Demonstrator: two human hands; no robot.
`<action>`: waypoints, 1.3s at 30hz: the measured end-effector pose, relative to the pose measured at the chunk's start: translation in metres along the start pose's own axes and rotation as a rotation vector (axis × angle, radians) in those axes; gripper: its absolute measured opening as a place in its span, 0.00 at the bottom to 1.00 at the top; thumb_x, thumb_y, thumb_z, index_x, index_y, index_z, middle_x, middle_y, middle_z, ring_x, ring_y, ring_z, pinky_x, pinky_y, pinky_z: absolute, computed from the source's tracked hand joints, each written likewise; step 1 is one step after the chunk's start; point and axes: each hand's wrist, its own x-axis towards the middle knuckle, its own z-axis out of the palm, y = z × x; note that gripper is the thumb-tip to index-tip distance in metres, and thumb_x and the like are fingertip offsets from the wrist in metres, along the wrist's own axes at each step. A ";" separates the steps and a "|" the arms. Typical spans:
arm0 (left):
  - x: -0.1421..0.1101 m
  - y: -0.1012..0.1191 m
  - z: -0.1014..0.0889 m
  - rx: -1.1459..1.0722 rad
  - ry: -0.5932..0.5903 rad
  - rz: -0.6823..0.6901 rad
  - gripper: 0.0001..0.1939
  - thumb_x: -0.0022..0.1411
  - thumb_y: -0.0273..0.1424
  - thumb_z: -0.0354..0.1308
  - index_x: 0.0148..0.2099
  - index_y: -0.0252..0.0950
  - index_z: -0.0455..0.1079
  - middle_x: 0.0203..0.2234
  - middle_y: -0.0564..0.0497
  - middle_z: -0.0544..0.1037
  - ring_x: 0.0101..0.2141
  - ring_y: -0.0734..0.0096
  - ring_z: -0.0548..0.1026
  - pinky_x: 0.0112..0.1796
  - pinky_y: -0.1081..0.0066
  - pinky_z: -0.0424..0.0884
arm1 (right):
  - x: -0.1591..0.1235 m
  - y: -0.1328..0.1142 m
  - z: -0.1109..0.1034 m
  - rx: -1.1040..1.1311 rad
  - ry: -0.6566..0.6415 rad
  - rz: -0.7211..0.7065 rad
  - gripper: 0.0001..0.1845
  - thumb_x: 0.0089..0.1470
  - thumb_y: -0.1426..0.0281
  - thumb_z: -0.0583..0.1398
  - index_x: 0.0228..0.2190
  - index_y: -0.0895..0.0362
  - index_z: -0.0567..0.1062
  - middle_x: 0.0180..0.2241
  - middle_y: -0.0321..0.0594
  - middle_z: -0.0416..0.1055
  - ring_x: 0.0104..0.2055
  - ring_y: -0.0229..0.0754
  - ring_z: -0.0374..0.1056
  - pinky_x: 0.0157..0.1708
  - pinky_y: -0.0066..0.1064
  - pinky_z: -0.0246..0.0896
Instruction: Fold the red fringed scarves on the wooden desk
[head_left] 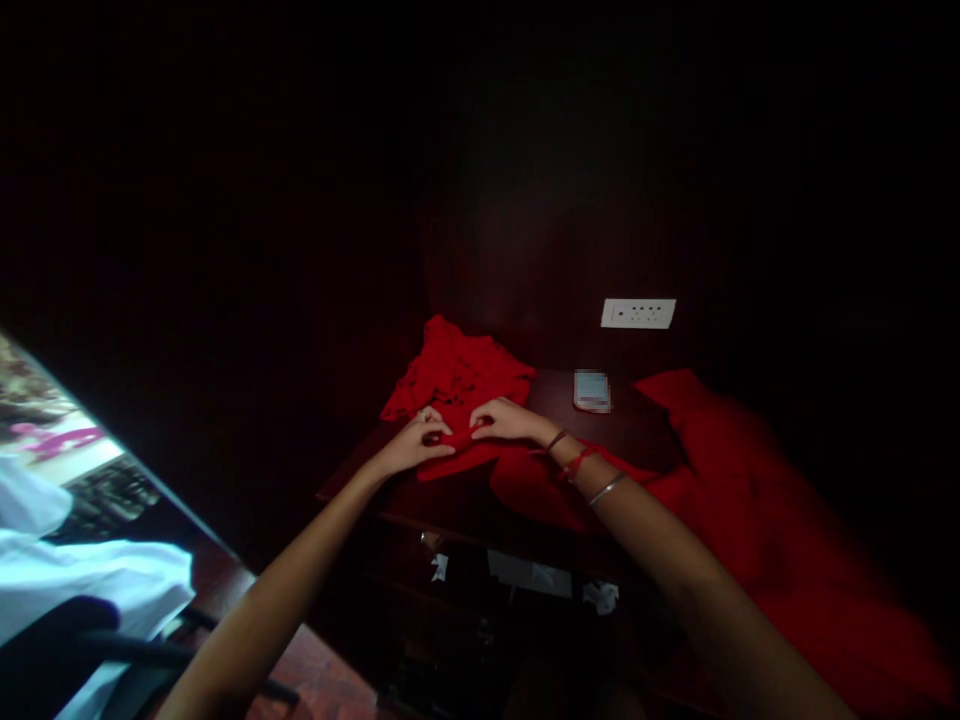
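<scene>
Red cloth (457,412) lies on a dark wooden desk top, bunched up with ruffles and small holes at its back. My left hand (418,442) is at the cloth's front left, thumb and fingers pinching its edge; a ring shows on one finger. From the right, my right hand (506,420) pinches the same cloth a short way from the left one. Bangles and a red thread sit on the right wrist. A flatter piece of red fabric (540,490) lies under the right forearm.
A phone (592,391) rests at the back of the desk (551,395), below a white socket plate (638,313) on the dark wall. More red fabric (750,490) spreads along the right. White scraps (600,598) lie below the desk top. White cloth (90,590) covers a chair at left.
</scene>
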 end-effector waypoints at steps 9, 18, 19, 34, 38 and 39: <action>-0.047 -0.022 0.047 0.015 0.206 -0.389 0.19 0.46 0.36 0.57 0.42 0.36 0.64 0.29 0.51 0.69 0.32 0.68 0.67 0.35 0.71 0.61 | -0.063 -0.023 0.041 0.089 -0.054 0.189 0.17 0.47 0.59 0.53 0.34 0.59 0.70 0.28 0.37 0.69 0.28 0.35 0.62 0.29 0.25 0.53; -0.032 -0.017 0.034 -0.681 0.166 -0.697 0.19 0.42 0.30 0.59 0.40 0.35 0.64 0.26 0.53 0.71 0.22 0.79 0.67 0.23 0.79 0.59 | -0.002 -0.031 0.058 0.252 -0.158 0.587 0.09 0.43 0.71 0.56 0.16 0.61 0.66 0.12 0.28 0.52 0.15 0.28 0.48 0.16 0.23 0.41; -0.031 -0.016 0.033 -0.702 0.175 -0.716 0.18 0.42 0.29 0.60 0.39 0.35 0.65 0.27 0.53 0.71 0.23 0.79 0.67 0.23 0.79 0.59 | -0.001 -0.029 0.057 0.310 -0.206 0.585 0.09 0.42 0.72 0.56 0.15 0.61 0.65 0.11 0.27 0.50 0.15 0.27 0.46 0.15 0.22 0.40; -0.022 -0.005 0.026 -1.176 0.239 -0.730 0.11 0.46 0.21 0.57 0.35 0.34 0.68 0.27 0.51 0.72 0.20 0.82 0.67 0.20 0.81 0.62 | -0.030 -0.036 -0.014 0.615 0.547 0.404 0.23 0.41 0.77 0.51 0.43 0.57 0.66 0.38 0.38 0.67 0.36 0.36 0.62 0.36 0.26 0.56; -0.013 0.010 0.031 -1.216 0.354 -0.712 0.13 0.50 0.25 0.56 0.40 0.38 0.65 0.24 0.54 0.70 0.18 0.82 0.67 0.23 0.77 0.65 | -0.030 -0.024 -0.034 0.794 0.371 0.516 0.26 0.40 0.80 0.50 0.45 0.59 0.66 0.34 0.40 0.70 0.32 0.35 0.64 0.34 0.28 0.59; -0.012 0.012 0.032 -1.209 0.400 -0.702 0.14 0.50 0.26 0.55 0.42 0.39 0.64 0.24 0.54 0.70 0.18 0.82 0.67 0.24 0.76 0.66 | -0.026 -0.022 -0.039 0.839 0.360 0.519 0.26 0.41 0.80 0.50 0.45 0.60 0.65 0.33 0.41 0.70 0.32 0.35 0.64 0.34 0.28 0.59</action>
